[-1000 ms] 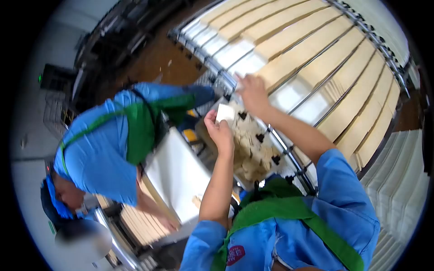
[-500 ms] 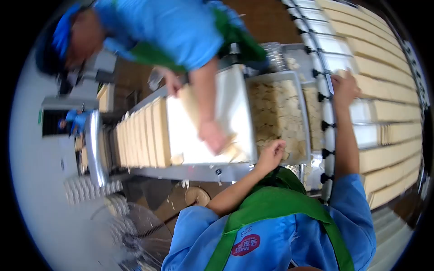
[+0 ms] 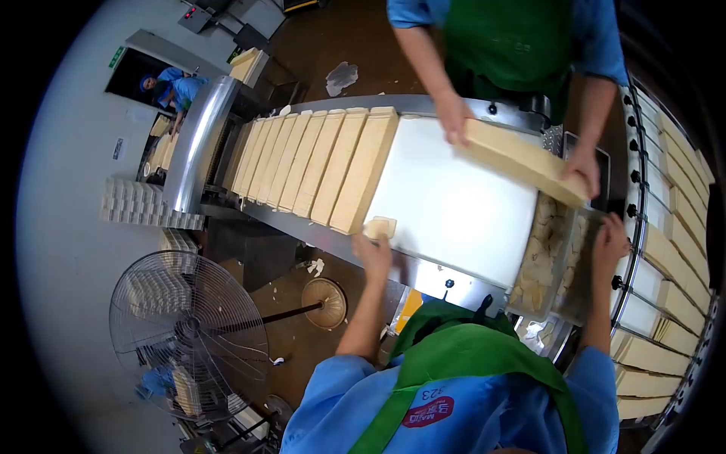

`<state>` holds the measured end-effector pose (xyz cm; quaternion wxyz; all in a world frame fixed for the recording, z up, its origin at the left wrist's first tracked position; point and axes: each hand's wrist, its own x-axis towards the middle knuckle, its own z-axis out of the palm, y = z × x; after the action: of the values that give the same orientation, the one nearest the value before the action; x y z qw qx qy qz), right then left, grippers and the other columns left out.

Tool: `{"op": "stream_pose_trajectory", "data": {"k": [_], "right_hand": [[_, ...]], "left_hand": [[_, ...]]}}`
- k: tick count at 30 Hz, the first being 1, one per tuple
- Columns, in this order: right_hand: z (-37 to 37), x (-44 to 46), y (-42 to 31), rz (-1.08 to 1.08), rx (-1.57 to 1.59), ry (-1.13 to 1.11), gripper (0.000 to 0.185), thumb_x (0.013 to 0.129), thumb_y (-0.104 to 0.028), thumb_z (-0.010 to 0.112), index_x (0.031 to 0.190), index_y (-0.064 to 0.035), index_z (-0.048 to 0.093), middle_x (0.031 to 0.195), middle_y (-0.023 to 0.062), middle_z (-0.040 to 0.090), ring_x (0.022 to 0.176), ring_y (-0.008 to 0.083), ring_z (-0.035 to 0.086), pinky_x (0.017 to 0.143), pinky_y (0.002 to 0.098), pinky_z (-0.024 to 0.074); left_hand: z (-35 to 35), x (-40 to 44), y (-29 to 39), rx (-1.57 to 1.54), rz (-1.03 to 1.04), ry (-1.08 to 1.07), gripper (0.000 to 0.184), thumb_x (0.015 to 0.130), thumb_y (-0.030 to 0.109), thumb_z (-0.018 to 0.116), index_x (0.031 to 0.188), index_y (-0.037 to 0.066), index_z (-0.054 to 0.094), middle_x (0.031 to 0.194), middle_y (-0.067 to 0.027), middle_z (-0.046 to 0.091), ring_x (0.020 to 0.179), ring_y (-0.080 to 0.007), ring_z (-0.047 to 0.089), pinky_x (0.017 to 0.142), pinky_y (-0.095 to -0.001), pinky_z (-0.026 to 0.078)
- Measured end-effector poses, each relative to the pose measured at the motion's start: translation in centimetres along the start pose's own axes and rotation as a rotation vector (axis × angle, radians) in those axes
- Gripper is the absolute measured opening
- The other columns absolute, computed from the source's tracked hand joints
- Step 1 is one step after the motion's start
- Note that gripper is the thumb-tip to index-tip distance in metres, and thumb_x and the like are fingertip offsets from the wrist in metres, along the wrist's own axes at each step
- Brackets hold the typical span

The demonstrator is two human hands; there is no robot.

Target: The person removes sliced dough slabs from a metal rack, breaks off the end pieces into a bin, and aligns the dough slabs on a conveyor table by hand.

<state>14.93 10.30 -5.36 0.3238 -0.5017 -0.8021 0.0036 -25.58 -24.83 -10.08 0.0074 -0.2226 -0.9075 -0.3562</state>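
Observation:
My left hand (image 3: 374, 256) is at the near edge of the white conveyor belt (image 3: 454, 204), its fingers closed on a small pale dough piece (image 3: 380, 226). Just left of it stands a row of long, pale dough blocks (image 3: 363, 170), side by side across the belt. My right hand (image 3: 609, 244) is curled beside the scrap bin (image 3: 581, 261), close to the rack's rail; what its fingers hold, if anything, is hidden. Opposite me, a co-worker in a green apron grips another long block (image 3: 522, 160) with both hands, tilted over the belt's right end.
A rack (image 3: 658, 261) with several more blocks runs along my right. Another bin (image 3: 533, 276) holds flat pale scraps at the belt's end. A floor fan (image 3: 189, 333) stands at lower left, near white stacked trays (image 3: 144, 203). A metal-hooded machine (image 3: 200, 144) covers the belt's far left.
My view has swung left. My left hand has moved from the scrap bin to the belt by the blocks. My right hand has left the rack. The co-worker has straightened up, lifting a block.

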Motion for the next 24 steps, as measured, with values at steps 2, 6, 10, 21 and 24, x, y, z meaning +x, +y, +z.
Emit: {"op": "stream_pose_trajectory", "data": {"k": [2, 6, 10, 21, 24], "right_hand": [[0.7, -1.1, -7.5, -0.138, 0.124, -0.011, 0.017, 0.083, -0.011, 0.062, 0.099, -0.0107, 0.066, 0.111, 0.0061, 0.063, 0.110, 0.0216, 0.054, 0.095, 0.0379, 0.0287], [3.7, -1.6, -19.8, -0.235, 0.311, -0.180, 0.018, 0.076, -0.006, 0.069, 0.093, -0.0111, 0.066, 0.095, 0.0063, 0.062, 0.099, 0.0236, 0.056, 0.088, 0.0369, 0.0325], [11.7, -0.8, -26.2, -0.245, 0.425, -0.340, 0.012, 0.077, -0.011, 0.065, 0.089, -0.0112, 0.067, 0.094, 0.0068, 0.062, 0.099, 0.0268, 0.054, 0.088, 0.0429, 0.0334], [27.9, 6.1, -45.9, -0.128, 0.044, -0.800, 0.080, 0.085, -0.058, 0.050, 0.147, -0.0138, 0.025, 0.153, 0.0184, 0.014, 0.133, 0.0354, 0.027, 0.107, 0.0459, 0.0252], [30.1, 7.8, -49.3, -0.074, 0.116, -0.732, 0.078, 0.085, -0.058, 0.050, 0.147, -0.0182, 0.023, 0.154, 0.0171, 0.011, 0.131, 0.0354, 0.031, 0.107, 0.0437, 0.0262]], "left_hand": [[-0.5, 3.4, -3.4, 0.267, -0.189, 0.007, 0.073, 0.076, 0.025, 0.073, 0.130, -0.006, 0.035, 0.124, -0.0282, 0.042, 0.120, -0.0435, 0.036, 0.102, -0.0481, 0.030], [-1.1, 8.4, -6.6, 0.218, -0.365, -0.160, 0.089, 0.067, 0.026, 0.080, 0.131, -0.007, 0.029, 0.129, -0.0330, 0.031, 0.116, -0.0477, 0.037, 0.101, -0.0477, 0.034], [-1.4, 10.1, -5.0, 0.104, -0.281, -0.292, 0.084, 0.065, 0.019, 0.081, 0.127, -0.008, 0.032, 0.121, -0.0325, 0.036, 0.111, -0.0478, 0.042, 0.095, -0.0479, 0.040], [0.2, 8.8, -5.2, 0.321, -0.067, -0.388, 0.091, 0.080, 0.049, 0.062, 0.139, -0.006, 0.020, 0.122, -0.0264, 0.041, 0.107, -0.0438, 0.049, 0.094, -0.0598, 0.030], [0.2, 9.1, -5.4, 0.343, -0.068, -0.449, 0.095, 0.079, 0.048, 0.065, 0.138, -0.010, 0.017, 0.122, -0.0290, 0.039, 0.104, -0.0461, 0.050, 0.092, -0.0561, 0.036]]}}
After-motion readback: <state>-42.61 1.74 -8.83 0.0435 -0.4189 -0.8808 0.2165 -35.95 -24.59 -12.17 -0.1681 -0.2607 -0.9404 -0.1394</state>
